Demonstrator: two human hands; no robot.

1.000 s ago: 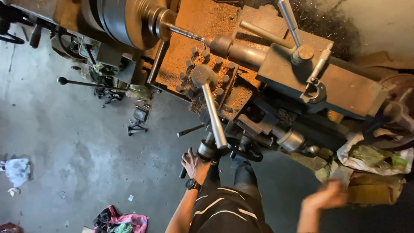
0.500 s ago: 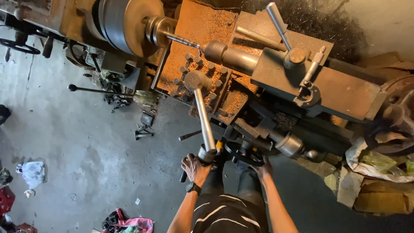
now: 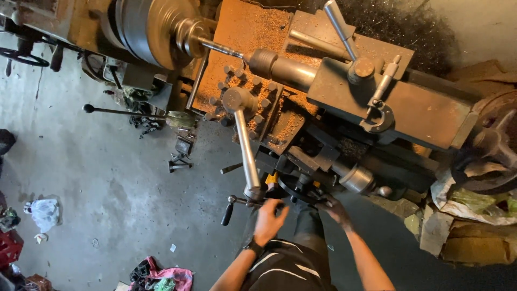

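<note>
While both hands sit at the handwheel (image 3: pixel 298 188) low on the lathe front, left hand (image 3: pixel 267 218) fingers curl loosely beside it, right hand (image 3: pixel 335 207) grips its rim; workpiece (image 3: pixel 219 48) above remains chucked, cutting unfinished.

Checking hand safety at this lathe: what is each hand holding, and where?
Right hand grips the black handwheel at its rim. Left hand is at the wheel's near side; whether it grips cannot be told.

Right hand (image 3: pixel 335 207) now on handwheel (image 3: pixel 299 189) (dark).
</note>
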